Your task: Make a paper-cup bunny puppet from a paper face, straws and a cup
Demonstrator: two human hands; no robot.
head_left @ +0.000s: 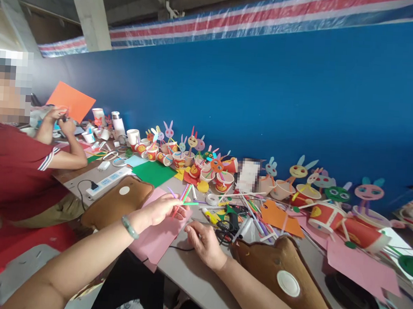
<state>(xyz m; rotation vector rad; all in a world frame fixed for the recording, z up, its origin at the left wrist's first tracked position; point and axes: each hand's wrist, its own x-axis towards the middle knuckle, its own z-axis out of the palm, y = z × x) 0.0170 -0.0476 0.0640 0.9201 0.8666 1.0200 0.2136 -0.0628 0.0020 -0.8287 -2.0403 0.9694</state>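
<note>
your left hand (164, 209) grasped straws (191, 203); your right hand (206, 245) curled, contents untellable. sorting seemed underway, next calling for one straw eased free.

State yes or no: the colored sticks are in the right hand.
No, the colored sticks are in the left hand, on the arm wearing the bangle.

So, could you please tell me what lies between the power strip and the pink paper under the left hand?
In the head view, a brown item with a white disc lies between the power strip and that pink paper.
</note>
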